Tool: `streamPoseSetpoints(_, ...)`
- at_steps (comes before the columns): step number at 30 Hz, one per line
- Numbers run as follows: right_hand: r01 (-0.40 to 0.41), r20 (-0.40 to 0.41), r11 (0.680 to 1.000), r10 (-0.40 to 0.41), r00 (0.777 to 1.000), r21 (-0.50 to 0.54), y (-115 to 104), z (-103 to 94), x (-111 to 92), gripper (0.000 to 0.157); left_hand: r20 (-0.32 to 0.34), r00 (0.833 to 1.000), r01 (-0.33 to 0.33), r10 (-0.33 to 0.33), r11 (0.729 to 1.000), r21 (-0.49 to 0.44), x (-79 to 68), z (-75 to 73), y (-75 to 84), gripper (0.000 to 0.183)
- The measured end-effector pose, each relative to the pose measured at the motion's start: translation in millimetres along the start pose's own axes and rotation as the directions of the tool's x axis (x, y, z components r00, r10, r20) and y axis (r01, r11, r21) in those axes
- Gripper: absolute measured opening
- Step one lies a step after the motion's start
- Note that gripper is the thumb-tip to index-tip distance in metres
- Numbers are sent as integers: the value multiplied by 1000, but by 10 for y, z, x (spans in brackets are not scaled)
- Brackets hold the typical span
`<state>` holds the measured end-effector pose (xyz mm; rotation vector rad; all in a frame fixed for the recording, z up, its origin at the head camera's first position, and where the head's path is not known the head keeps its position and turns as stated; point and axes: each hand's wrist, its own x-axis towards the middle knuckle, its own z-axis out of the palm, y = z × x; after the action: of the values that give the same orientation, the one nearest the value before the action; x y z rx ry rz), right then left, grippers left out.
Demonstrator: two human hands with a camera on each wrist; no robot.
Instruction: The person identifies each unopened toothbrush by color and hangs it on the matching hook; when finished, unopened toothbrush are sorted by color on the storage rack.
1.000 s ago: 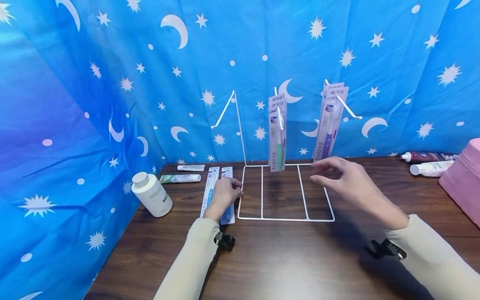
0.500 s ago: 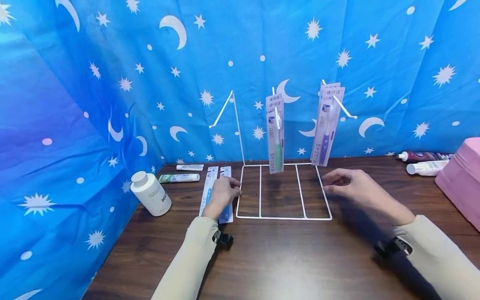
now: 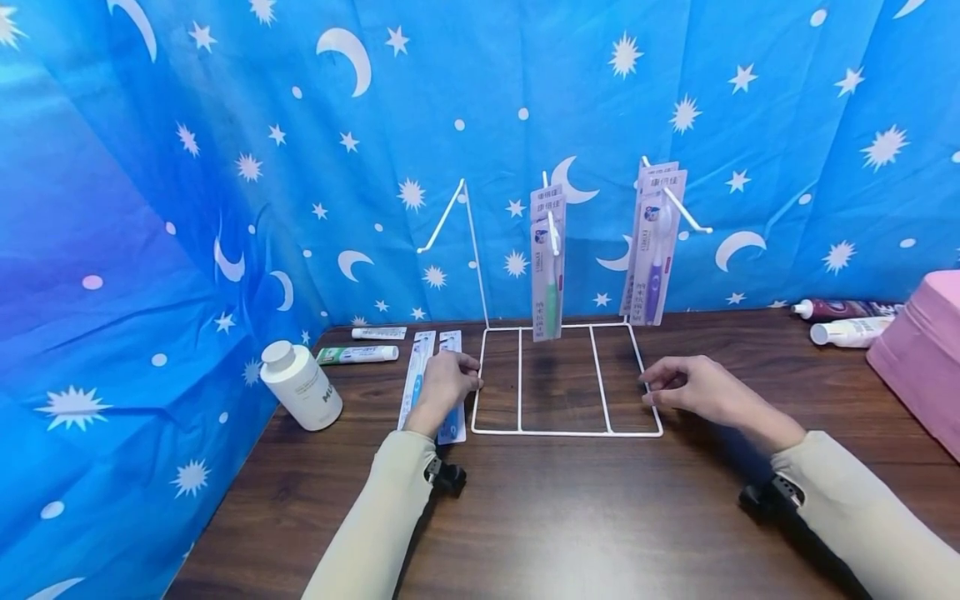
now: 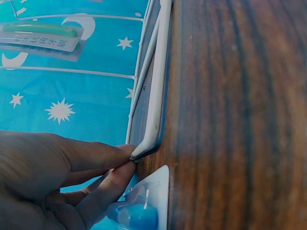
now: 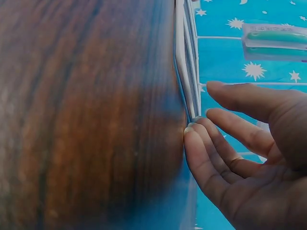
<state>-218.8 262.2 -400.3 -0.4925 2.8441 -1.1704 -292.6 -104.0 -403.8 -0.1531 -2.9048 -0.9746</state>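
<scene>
White wire rack [image 3: 567, 379] stands on surface [image 3: 570, 517], centre. Left hand [image 3: 444, 385] pinches left base wire, fingers [image 4: 112, 177] curled on it; right hand [image 3: 693, 390] fingers [image 5: 206, 158] relaxed, touching right wire, apparently steadying rack with hanging toothbrush packs [image 3: 547, 267].

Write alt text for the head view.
Two hands meet a white wire rack on a wooden table: the left hand at its left edge, the right hand at its right edge. Packaged toothbrushes hang from its hooks, and two more packs lie under the left hand.
</scene>
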Motion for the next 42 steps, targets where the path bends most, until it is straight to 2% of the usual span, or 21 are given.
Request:
streamPoseSetpoints(7,-3,17,1000,3,1000,10,52,17,-3,27,-3,1000,-26,26,999,23,3,-12,-7,17)
streamPoseSetpoints(16,14,7,1000,-15,1000,8,50,25,9,28,-7,1000,-15,15,1000,15,0,-10,1,17)
streamPoseSetpoints(24,-5,12,1000,6,1000,-22,80,49,16,26,-32,999,-12,12,1000,-6,-25,-6,17,15)
streamPoseSetpoints(30,-22,1,999,22,1000,-28,55,50,-2,25,-54,996,-78,76,996,-41,-34,-45,30,17)
streamPoseSetpoints(34,-24,-3,1000,24,1000,-14,45,85,-4,25,-119,982,-153,149,988,-20,-48,-129,14,14)
streamPoseSetpoints(37,-16,-5,1000,16,1000,-10,42,103,-1,24,-187,965,-182,183,983,23,-41,-206,-20,14)
streamPoseSetpoints(42,-23,-9,1000,23,1000,-11,43,86,-5,23,-259,958,-130,121,991,-17,0,-302,-84,18)
